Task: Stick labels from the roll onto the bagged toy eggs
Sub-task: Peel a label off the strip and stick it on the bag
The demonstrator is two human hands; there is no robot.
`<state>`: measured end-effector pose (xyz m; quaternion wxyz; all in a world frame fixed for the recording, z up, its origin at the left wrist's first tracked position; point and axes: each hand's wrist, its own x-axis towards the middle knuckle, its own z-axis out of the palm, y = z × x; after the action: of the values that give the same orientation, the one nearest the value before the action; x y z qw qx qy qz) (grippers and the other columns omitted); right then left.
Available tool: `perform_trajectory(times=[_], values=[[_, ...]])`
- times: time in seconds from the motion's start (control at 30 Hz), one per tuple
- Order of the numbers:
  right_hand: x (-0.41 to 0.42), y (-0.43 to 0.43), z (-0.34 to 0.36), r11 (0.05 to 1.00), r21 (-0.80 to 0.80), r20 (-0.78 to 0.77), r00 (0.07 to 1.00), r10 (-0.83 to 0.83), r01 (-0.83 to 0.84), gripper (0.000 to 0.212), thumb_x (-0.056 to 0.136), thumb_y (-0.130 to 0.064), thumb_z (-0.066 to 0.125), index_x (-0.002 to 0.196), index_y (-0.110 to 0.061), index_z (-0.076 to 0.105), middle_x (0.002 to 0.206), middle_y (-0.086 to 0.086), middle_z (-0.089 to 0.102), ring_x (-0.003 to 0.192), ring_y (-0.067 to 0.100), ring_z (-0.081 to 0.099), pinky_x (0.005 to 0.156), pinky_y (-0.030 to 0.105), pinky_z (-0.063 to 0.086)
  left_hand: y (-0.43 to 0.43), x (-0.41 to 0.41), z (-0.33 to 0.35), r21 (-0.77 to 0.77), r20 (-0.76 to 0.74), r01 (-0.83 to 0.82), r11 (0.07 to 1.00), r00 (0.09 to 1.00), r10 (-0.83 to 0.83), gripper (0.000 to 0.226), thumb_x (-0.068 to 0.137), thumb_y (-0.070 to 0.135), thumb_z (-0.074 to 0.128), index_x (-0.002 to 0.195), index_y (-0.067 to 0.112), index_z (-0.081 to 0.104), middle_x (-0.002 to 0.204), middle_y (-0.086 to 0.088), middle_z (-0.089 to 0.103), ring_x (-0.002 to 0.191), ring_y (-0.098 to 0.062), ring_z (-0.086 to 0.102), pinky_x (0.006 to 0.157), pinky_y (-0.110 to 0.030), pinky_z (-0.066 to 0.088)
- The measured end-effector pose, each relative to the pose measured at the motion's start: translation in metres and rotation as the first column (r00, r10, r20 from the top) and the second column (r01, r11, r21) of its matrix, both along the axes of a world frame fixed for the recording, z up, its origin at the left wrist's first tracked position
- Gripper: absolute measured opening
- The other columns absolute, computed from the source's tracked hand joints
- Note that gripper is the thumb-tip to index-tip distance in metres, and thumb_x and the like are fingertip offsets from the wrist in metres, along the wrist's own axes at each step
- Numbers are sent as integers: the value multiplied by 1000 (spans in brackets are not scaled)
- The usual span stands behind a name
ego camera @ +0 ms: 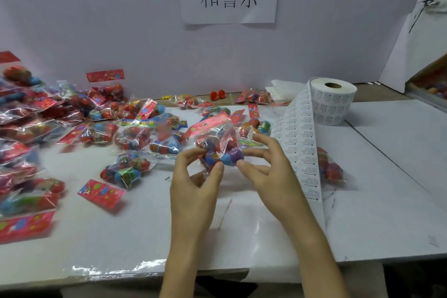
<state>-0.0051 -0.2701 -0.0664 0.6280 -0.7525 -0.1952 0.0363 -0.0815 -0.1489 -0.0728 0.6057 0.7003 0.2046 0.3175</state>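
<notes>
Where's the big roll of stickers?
In the head view, the label roll stands far right on the table, near the wall; its strip trails down beside the right hand.

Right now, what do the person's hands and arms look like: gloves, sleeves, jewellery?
The left hand and right hand are bare: no gloves, rings or tape. The left forearm and right forearm are uncovered down to the frame's bottom edge, with no sleeve, watch or bracelet showing.
</notes>
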Motion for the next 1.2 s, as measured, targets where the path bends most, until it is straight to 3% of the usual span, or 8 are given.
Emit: perform_trajectory(times=[0.07, 0.13, 0.23, 0.4, 0.57, 0.7, 0.87, 1.2], values=[[-2, -1, 5, 995, 93, 6, 999, 34, -34, 48, 93, -29, 73, 133, -39, 49, 121, -17, 67, 99, -3, 69, 82, 20, 54, 3, -1, 1, -168, 90, -28, 985, 995, 44, 39, 83, 21, 84, 112, 29, 60, 107, 27, 67, 83, 1, 74, 68, -11, 54], [-4, -4, 11, 982, 174, 9, 997, 78, -78, 46, 92, -32, 73, 134, -36, 53, 121, -15, 69, 107, -2, 67, 87, 27, 58, 7, 1, 1, -348, 160, -12, 937, 985, 72, 55, 73, 16, 87, 118, 24, 57, 117, 8, 65, 88, -5, 75, 81, -24, 57], [-5, -10, 17, 953, 268, 9, 989, 145, -142, 46, 86, -34, 67, 131, -33, 59, 122, -14, 71, 117, 7, 65, 89, 27, 58, 8, 5, 1, -575, 268, 155, 803, 963, 5, 71, 70, -1, 81, 133, 19, 54, 127, -10, 66, 103, -17, 75, 87, -31, 58], [-3, -18, 21, 950, 277, -22, 988, 154, -142, 30, 97, -22, 66, 126, -28, 64, 117, -9, 74, 108, 17, 72, 87, 32, 56, 6, 3, -1, -710, 385, 449, 543, 892, -234, 32, 69, 2, 76, 99, 12, 80, 109, -10, 73, 86, -15, 68, 84, -28, 54], [1, -19, 19, 956, 284, -22, 996, 88, -78, 25, 100, -20, 59, 122, -28, 69, 118, -13, 74, 106, 10, 71, 83, 30, 56, -1, 4, 6, -650, 372, 452, 611, 890, -262, 59, 76, 7, 74, 134, 4, 61, 127, -16, 72, 115, -27, 71, 91, -36, 60], [2, -15, 15, 921, 387, -99, 995, -10, 48, 21, 101, -18, 57, 111, -22, 75, 106, -4, 77, 90, 11, 70, 70, 22, 54, -1, 5, 7, -681, 374, 407, 609, 908, -188, 57, 80, 13, 70, 135, 5, 60, 125, -15, 73, 116, -29, 71, 95, -37, 60], [-6, -2, 15, 845, 530, -330, 936, 122, 77, 22, 84, -37, 67, 90, -19, 79, 90, 6, 74, 70, 13, 65, 63, 25, 50, -3, 4, 10, -692, 387, 370, 619, 915, -114, 54, 77, 19, 71, 130, 9, 64, 123, -13, 74, 111, -24, 73, 97, -39, 57], [-22, 22, 9, 838, 526, -321, 946, 41, 142, 8, 85, -17, 77, 80, -20, 72, 81, 3, 71, 69, 11, 65, 69, 25, 50, -4, 4, 8, -671, 381, 373, 641, 915, -133, 49, 83, 17, 68, 130, 3, 64, 122, -20, 73, 110, -27, 72, 101, -40, 55]])
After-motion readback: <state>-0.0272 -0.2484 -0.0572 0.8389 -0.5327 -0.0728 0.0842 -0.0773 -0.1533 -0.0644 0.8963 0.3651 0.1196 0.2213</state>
